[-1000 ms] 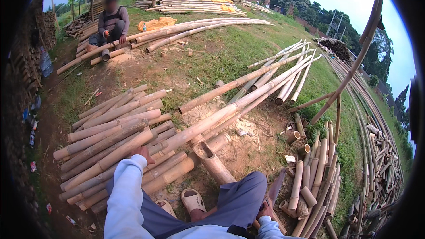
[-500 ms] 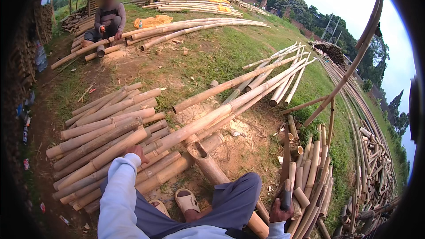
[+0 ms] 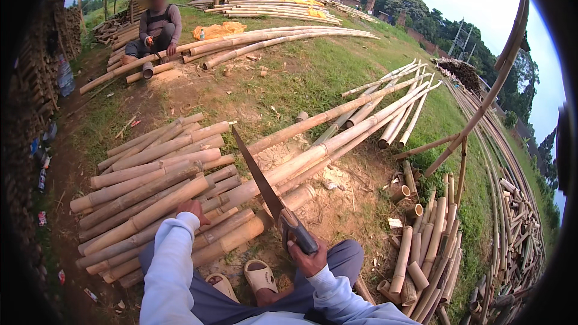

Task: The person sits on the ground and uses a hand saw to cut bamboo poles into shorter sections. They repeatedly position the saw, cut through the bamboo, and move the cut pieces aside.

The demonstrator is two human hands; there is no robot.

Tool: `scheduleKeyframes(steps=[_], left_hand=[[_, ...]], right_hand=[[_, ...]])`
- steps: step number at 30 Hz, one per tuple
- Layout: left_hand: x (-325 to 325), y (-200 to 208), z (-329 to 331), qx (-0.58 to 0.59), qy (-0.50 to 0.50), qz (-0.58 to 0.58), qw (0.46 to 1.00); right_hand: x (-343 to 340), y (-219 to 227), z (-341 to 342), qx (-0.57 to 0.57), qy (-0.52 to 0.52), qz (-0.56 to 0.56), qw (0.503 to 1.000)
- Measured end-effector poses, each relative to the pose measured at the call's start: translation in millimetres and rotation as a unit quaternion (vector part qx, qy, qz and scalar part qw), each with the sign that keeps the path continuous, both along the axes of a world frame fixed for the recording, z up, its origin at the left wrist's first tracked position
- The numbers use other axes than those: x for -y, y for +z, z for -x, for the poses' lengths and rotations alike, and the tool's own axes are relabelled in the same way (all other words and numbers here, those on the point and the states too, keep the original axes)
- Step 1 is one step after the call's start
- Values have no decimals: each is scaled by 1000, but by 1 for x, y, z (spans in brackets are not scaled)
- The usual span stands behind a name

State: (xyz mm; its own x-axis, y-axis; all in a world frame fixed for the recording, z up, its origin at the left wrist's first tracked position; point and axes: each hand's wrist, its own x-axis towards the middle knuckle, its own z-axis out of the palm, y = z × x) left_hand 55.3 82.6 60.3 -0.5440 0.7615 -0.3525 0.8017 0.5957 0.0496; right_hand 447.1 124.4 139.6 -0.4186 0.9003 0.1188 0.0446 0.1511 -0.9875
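My right hand (image 3: 308, 257) is closed around the dark handle of a handsaw (image 3: 257, 173). The long rusty-brown blade points up and away, passing in front of a long bamboo pole (image 3: 328, 146). That pole runs from beside my left hand toward the far right. My left hand (image 3: 194, 209) is closed on the near part of the pole, just right of a pile of cut bamboo lengths (image 3: 144, 201). Its fingertips are partly hidden. Below the saw, a thicker bamboo piece (image 3: 241, 235) lies near my sandalled feet.
Short bamboo pieces (image 3: 430, 235) stand and lie at my right, beside a slanting bamboo post (image 3: 475, 117). Pale sawdust covers the soil ahead. At the far left another person (image 3: 159, 24) sits by long poles (image 3: 271, 37). An orange sheet (image 3: 220, 30) lies behind them.
My right hand has brought the saw from low beside my right leg up and left, in front of my knees, so the blade now crosses the pole. My left hand stays at the pole.
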Motion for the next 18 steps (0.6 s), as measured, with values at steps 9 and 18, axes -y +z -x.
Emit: scheduleKeyframes(steps=[9, 18], left_hand=[[2, 7, -3, -27, 2, -3, 1000], [0, 12, -3, -15, 7, -9, 1000]], right_hand=[[4, -2, 27, 38, 44, -21, 998], [10, 5, 25, 65, 47, -35, 996]])
